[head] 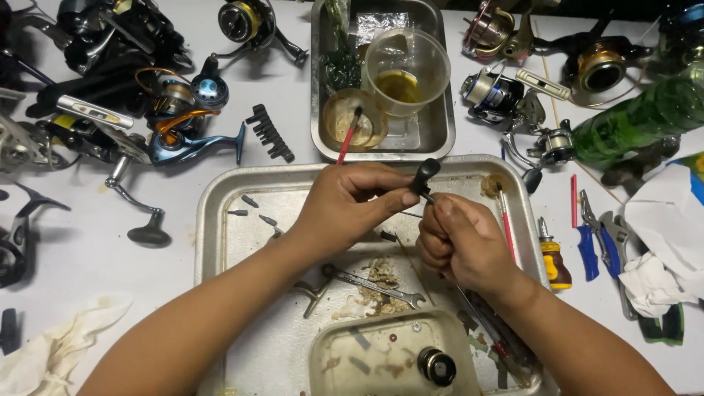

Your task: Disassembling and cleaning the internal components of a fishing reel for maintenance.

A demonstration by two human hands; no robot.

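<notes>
Over the metal tray, the left hand pinches a black knob of a reel handle with its fingers, while the right hand is closed around the thin shaft below. The step seems to be fitting or loosening this knob; the next move needs steady twisting.

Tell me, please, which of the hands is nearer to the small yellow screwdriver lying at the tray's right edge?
The right hand. It sits just left of the yellow screwdriver, while the left hand is farther left, over the metal tray, pinching a black knob.
</notes>
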